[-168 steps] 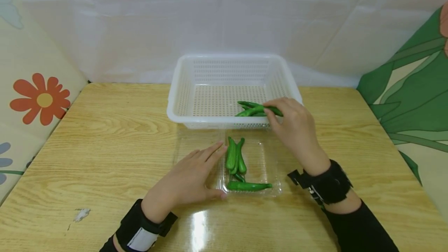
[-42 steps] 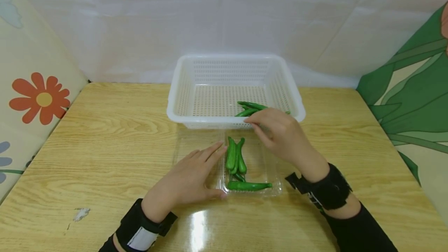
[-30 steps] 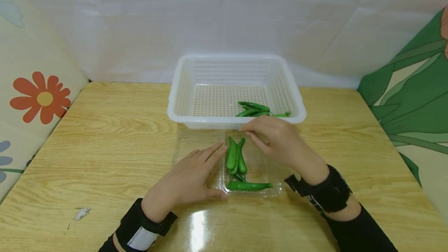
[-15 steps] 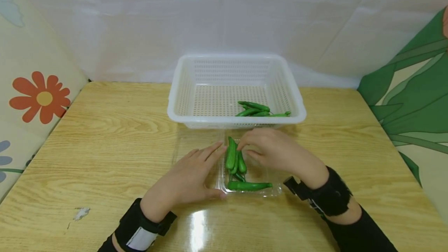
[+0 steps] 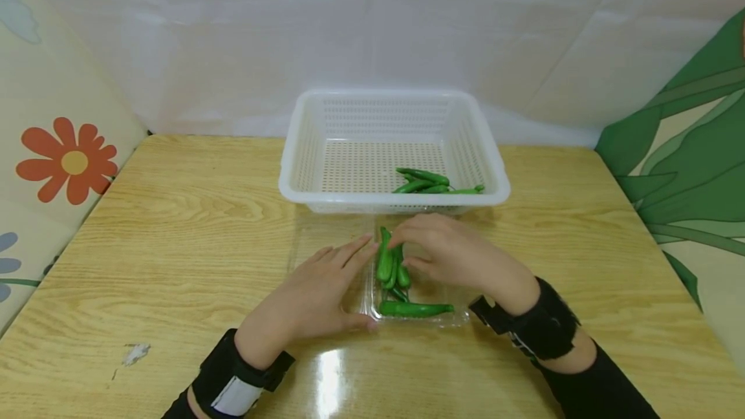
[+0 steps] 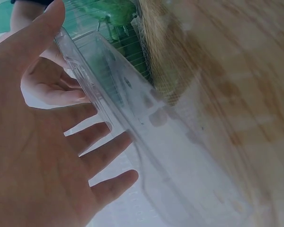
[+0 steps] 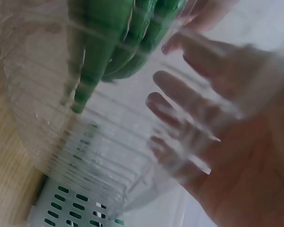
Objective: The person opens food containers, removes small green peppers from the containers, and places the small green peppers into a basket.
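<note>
A clear plastic container [image 5: 431, 286] lies with its lid spread out to the left. Inside, several green chili peppers [image 5: 384, 267] stand lengthwise beside each other, and another pepper [image 5: 416, 310] lies crosswise at the near edge. My left hand [image 5: 308, 296] rests by the container's left side; its fingers are extended along the clear plastic wall [image 6: 132, 132] in the left wrist view. My right hand [image 5: 451, 254] is over the container, loosely bent fingertips at the far ends of the lengthwise peppers. Through the plastic in the right wrist view, no pepper shows between its thumb and fingers.
Behind the container stands a white perforated basket [image 5: 396, 198] with several green peppers [image 5: 427, 176] in its near right part. Both rest on a wooden table [image 5: 192, 212]. A white sheet [image 5: 233, 50] hangs behind, with patterned cloths at both sides.
My right hand, which gripped a pepper in the basket earliest, has come back over the basket's near rim and down to the container's peppers, drifting slightly left. The left hand stays put.
</note>
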The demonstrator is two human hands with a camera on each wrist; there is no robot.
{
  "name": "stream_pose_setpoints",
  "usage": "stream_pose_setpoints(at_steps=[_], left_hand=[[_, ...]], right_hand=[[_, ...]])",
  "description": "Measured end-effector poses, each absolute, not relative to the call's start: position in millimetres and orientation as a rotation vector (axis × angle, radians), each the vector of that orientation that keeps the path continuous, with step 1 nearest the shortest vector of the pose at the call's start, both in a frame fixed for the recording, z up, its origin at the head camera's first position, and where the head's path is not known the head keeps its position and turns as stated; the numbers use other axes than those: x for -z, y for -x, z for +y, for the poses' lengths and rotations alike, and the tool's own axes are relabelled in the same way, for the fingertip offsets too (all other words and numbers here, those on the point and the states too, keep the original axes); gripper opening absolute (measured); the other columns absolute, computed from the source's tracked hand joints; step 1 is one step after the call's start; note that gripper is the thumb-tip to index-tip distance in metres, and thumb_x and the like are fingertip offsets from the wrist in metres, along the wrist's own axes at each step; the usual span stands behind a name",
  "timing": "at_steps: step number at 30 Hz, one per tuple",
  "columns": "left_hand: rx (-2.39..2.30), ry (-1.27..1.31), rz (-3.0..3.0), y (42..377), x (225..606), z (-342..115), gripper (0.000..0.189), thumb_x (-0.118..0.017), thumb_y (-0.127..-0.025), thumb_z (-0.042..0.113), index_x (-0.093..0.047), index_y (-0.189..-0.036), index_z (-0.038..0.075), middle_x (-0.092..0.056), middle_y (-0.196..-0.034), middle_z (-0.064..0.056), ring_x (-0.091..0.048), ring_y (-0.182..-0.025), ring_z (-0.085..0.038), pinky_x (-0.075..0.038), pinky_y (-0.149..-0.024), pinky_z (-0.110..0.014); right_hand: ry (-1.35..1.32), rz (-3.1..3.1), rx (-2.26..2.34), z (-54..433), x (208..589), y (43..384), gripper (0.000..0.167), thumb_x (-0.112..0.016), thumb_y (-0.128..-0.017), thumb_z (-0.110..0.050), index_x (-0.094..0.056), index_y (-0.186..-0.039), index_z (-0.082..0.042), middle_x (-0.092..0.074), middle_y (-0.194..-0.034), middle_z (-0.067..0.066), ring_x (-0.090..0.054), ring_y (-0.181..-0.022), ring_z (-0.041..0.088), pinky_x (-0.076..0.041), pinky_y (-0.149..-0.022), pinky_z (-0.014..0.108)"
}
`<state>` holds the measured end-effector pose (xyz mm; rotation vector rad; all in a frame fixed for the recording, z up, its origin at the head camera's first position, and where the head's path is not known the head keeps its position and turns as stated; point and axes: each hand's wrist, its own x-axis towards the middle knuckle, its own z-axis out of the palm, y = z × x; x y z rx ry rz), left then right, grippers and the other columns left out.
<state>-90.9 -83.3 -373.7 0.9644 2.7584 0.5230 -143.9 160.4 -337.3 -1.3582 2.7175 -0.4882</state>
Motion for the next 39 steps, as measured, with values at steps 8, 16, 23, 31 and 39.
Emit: stream_pose_setpoints(at_steps=[8,16,23,31,39], left_hand=[[-0.539,-0.976,2.763,90.4,374.2,-83.6,0.111,-0.070,-0.077,0.068,-0.019,-0.160,0.014,-0.017,-0.164,-0.006,-0.029,-0.145,-0.028,-0.025,-0.117,-0.051],[-0.548,-0.974,2.758,90.0,373.4,-83.7,0.111,-0.070,-0.078,0.067,-0.018,-0.160,0.013,-0.018,-0.164,-0.007,-0.029,-0.145,-0.028,-0.024,-0.117,-0.051],[-0.538,-0.975,2.753,90.4,373.1,-83.6,0.110,-0.069,-0.078,0.068,-0.018,-0.160,0.014,-0.017,-0.165,-0.007,-0.028,-0.145,-0.028,-0.024,-0.117,-0.051],[-0.534,-0.970,2.754,90.3,372.9,-83.1,0.109,-0.070,-0.078,0.066,-0.019,-0.160,0.014,-0.017,-0.165,-0.006,-0.029,-0.145,-0.028,-0.024,-0.118,-0.050],[-0.549,-0.973,2.756,90.2,373.5,-83.3,0.109,-0.072,-0.078,0.065,-0.019,-0.160,0.015,-0.017,-0.165,-0.006,-0.029,-0.145,-0.028,-0.024,-0.118,-0.050]], right_hand=[[1.346,2.699,0.435,157.3,343.9,144.3,0.041,-0.083,-0.079,-0.011,-0.070,-0.118,-0.009,-0.066,-0.124,0.005,-0.060,-0.117,0.025,-0.048,-0.102,0.045],[1.379,2.716,0.379,155.3,348.6,144.9,0.045,-0.085,-0.078,-0.015,-0.069,-0.119,-0.007,-0.065,-0.125,0.007,-0.059,-0.117,0.026,-0.047,-0.103,0.045],[1.403,2.735,0.329,154.2,353.9,144.4,0.049,-0.087,-0.076,-0.019,-0.069,-0.120,-0.007,-0.062,-0.130,0.011,-0.057,-0.121,0.029,-0.045,-0.105,0.047],[1.414,2.731,0.332,152.4,356.2,142.6,0.052,-0.087,-0.076,-0.019,-0.067,-0.122,-0.005,-0.060,-0.132,0.012,-0.055,-0.122,0.030,-0.044,-0.106,0.047],[1.399,2.729,0.381,150.8,358.2,141.6,0.056,-0.088,-0.073,-0.016,-0.065,-0.123,-0.006,-0.061,-0.132,0.010,-0.057,-0.121,0.028,-0.044,-0.106,0.047]])
